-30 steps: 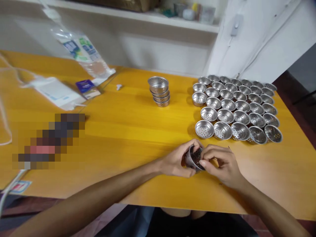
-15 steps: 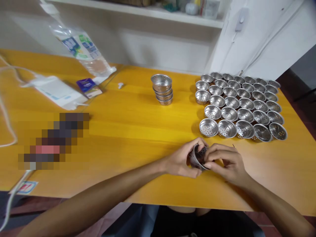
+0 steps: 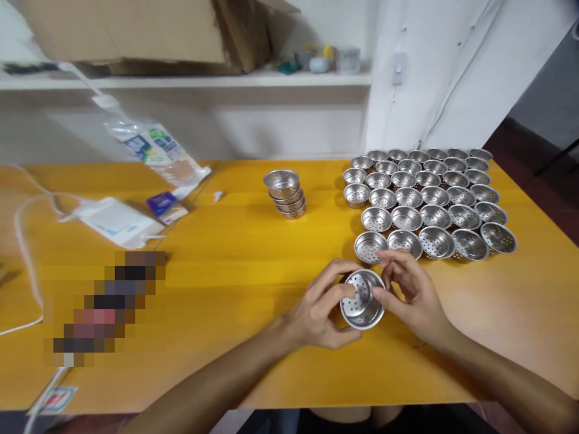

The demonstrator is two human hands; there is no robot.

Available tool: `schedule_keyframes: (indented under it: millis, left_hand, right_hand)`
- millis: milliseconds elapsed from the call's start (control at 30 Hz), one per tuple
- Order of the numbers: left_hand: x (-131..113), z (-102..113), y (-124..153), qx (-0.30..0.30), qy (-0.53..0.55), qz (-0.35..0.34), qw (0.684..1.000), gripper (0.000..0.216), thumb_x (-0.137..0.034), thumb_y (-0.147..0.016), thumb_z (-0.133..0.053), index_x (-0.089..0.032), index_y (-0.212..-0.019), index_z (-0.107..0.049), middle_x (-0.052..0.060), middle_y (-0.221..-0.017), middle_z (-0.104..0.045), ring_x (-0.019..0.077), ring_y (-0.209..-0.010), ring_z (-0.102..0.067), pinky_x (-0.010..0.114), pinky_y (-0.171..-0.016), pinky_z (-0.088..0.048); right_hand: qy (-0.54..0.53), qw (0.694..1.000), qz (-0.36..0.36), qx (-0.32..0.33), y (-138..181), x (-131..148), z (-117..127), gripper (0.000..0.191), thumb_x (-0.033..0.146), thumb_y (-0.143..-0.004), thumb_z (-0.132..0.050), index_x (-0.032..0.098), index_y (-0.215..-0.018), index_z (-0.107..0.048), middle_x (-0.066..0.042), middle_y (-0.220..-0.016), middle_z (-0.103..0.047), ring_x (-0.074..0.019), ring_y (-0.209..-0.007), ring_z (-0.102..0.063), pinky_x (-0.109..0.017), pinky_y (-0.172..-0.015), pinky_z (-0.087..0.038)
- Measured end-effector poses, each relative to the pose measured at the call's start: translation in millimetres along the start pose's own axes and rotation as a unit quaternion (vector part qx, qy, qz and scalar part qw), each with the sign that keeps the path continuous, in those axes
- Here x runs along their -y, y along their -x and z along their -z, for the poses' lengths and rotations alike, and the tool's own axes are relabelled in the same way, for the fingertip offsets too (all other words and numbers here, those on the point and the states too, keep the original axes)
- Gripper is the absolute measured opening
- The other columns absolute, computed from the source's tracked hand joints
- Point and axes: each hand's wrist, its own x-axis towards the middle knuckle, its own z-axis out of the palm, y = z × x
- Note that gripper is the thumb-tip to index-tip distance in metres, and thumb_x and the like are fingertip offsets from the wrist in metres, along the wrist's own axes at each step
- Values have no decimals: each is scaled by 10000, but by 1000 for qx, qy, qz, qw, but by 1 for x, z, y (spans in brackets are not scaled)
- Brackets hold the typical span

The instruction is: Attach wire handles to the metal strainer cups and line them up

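A round metal strainer cup (image 3: pixel 368 313) with small holes in its base is tilted, its mouth facing me. My left hand (image 3: pixel 323 307) is closed around its left side, one finger reaching inside and the thumb beneath. At the right rim, my right hand (image 3: pixel 414 295) has its thumb over the edge, with the other fingers curved beside and behind the cup; part of their contact is hidden. Just beyond my hands stand several rows of similar strainer cups (image 3: pixel 435 216), mouths up. A short stack of nested strainer cups (image 3: pixel 283 184) stands farther back, left of the rows.
On the yellow table (image 3: pixel 217 337) at left are a white box-shaped device (image 3: pixel 120 222) with cables, a purple packet (image 3: pixel 163 204) and a pixelated patch. A clear labelled plastic bottle (image 3: pixel 158 150) leans at the back. Behind, a shelf (image 3: pixel 289 81) carries a cardboard box (image 3: pixel 131 30).
The strainer cup has turned so its mouth and perforated base face me. My right fingers have moved out of the cup to its right rim. The camera view has tilted up.
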Motion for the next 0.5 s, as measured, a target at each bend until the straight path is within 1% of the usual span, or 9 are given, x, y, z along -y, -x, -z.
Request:
schedule_keyframes:
  millis: [33, 100, 167, 200, 233, 267, 333, 400, 500]
  left_hand:
    - [-1, 1, -2, 0, -11, 2, 1000, 468, -194, -772, -802, -192, -1170, -555, 195, -1329, -634, 302, -1133, -682, 447, -888, -619]
    - [3, 6, -7, -17, -50, 27, 998, 424, -221, -776, -825, -211, -1108, -562, 168, -1293, -679, 310, -1139, -681, 480, -926, -603]
    - [16, 11, -14, -57, -106, 86, 989, 400, -276, -781, -871, -232, -1043, -572, 128, -1252, -721, 325, -1168, -670, 533, -1006, -564]
    - [26, 14, -18, -79, -131, 135, 979, 395, -306, -792, -893, -240, -1029, -584, 111, -1245, -732, 327, -1194, -667, 541, -1043, -547]
    - [38, 16, -21, -105, -129, 182, 969, 380, -335, -819, -895, -240, -1021, -587, 109, -1266, -729, 319, -1209, -676, 522, -1051, -548]
    - [52, 17, -24, -120, -125, 212, 962, 378, -387, -840, -888, -237, -1022, -592, 110, -1285, -726, 312, -1215, -686, 507, -1059, -548]
    - [80, 17, -30, -104, -128, 248, 955, 368, -461, -870, -858, -226, -988, -601, 116, -1313, -719, 307, -1248, -688, 486, -1094, -537]
    - [102, 15, -36, -69, -142, 256, 954, 393, -545, -875, -829, -216, -927, -620, 124, -1301, -708, 306, -1241, -685, 461, -1089, -543]
    - [119, 10, -44, -38, -154, 275, 948, 446, -630, -878, -799, -213, -870, -642, 125, -1287, -725, 306, -1216, -687, 454, -1081, -550]
  right_hand:
    - [-1, 1000, -8, -6, 0, -1, -1, 399, 280, -1009, -749, 351, -1382, -626, -18, -1073, -572, -129, -784, -604, -272, -643, -524]
    - [25, 999, 13, -43, 2, -1, -2, 259, 256, -1056, -666, 309, -1308, -633, -12, -1008, -579, -131, -784, -600, -264, -638, -500]
    - [67, 993, 67, -74, 3, -1, -2, 183, 201, -1073, -602, 275, -1236, -642, -4, -924, -572, -136, -766, -576, -265, -635, -476]
    - [87, 989, 97, -77, 3, 0, -1, 181, 172, -1070, -583, 264, -1214, -642, 1, -886, -567, -134, -742, -561, -265, -625, -461]
    - [105, 984, 123, -73, 3, 0, 0, 188, 145, -1062, -573, 255, -1199, -640, 7, -857, -564, -130, -709, -545, -263, -609, -446]
    - [123, 980, 145, -63, 2, 0, 1, 195, 125, -1052, -568, 247, -1186, -639, 10, -838, -565, -123, -676, -531, -259, -591, -433]
    - [158, 970, 180, -36, 0, 1, 2, 196, 108, -1033, -562, 235, -1157, -645, 5, -826, -590, -121, -641, -535, -258, -565, -428]
    - [185, 961, 206, -8, -2, 2, 2, 185, 107, -1018, -557, 227, -1119, -655, -12, -831, -630, -131, -641, -567, -263, -560, -448]
    - [203, 949, 237, 30, -3, 1, 1, 187, 90, -1003, -551, 212, -1095, -659, -34, -850, -680, -145, -676, -623, -266, -572, -475]
